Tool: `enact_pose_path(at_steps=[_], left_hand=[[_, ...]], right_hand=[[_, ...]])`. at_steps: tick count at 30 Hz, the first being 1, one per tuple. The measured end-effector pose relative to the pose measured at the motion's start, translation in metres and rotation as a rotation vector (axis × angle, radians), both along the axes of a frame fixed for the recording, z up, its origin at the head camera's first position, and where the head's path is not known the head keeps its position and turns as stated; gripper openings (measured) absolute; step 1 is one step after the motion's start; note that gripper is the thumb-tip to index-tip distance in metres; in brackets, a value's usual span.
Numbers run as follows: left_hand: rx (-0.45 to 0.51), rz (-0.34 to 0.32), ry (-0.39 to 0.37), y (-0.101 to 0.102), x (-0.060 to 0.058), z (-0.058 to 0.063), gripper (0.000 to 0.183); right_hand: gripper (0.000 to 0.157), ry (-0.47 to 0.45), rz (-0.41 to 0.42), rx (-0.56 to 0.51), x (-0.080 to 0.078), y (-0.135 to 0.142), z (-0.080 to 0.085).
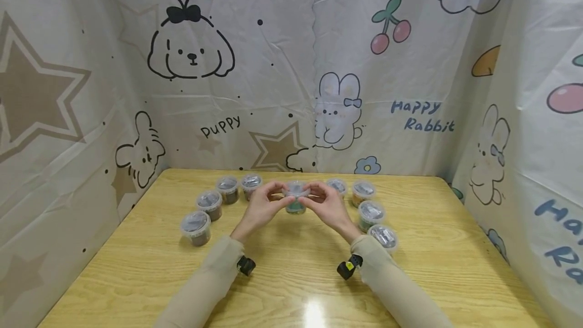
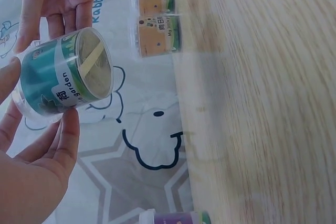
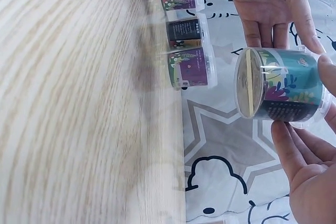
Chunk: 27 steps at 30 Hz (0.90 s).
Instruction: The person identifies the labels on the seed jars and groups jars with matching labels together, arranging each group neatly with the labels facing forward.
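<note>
A clear plastic tub (image 1: pixel 296 206) with a lid and a teal printed label is held in both hands, close over the far middle of the table. My left hand (image 1: pixel 263 204) grips its left side by the lid, thumb in front and fingers behind. On the opposite side my right hand (image 1: pixel 329 204) grips it the same way. In the left wrist view, the base of the tub (image 2: pixel 65 72) shows a brownish disc and a pale flat stick through the plastic. Leaf and flower prints appear on the label in the right wrist view.
Several similar lidded tubs stand in a curved row on the left, the nearest tub (image 1: pixel 196 228) by my left forearm. Another curved row runs down the right, its nearest tub (image 1: pixel 383 237) beside my right sleeve. A printed curtain (image 1: pixel 282 65) hangs behind the wooden table (image 1: pixel 291 277).
</note>
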<state>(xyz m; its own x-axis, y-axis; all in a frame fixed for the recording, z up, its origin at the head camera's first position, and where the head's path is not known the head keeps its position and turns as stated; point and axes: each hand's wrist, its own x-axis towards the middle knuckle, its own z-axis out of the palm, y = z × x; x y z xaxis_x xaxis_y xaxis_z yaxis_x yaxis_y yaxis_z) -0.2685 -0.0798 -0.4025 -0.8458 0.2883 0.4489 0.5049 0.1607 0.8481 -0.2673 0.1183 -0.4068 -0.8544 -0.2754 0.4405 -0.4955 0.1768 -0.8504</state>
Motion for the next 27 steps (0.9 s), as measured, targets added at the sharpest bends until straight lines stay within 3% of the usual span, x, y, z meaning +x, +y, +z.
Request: enact_pose_path(at_steps=[8, 15, 27], left_hand=[[-0.024, -0.032, -0.008, -0.0032, -0.0017, -0.0008, 0.028], [-0.061, -0.105, -0.076, -0.0090, -0.0050, -0.0005, 0.030], [-0.059, -0.129, -0.095, -0.0063, -0.0045, 0.0019, 0.031]], right_hand=[[0.028, -0.014, -0.014, 0.031, 0.0000, 0.0010, 0.0014], [0.029, -0.036, 0.006, 0.045, -0.0014, 0.0037, 0.0017], [0.029, -0.061, 0.042, 0.025, -0.0019, 0.0062, 0.0011]])
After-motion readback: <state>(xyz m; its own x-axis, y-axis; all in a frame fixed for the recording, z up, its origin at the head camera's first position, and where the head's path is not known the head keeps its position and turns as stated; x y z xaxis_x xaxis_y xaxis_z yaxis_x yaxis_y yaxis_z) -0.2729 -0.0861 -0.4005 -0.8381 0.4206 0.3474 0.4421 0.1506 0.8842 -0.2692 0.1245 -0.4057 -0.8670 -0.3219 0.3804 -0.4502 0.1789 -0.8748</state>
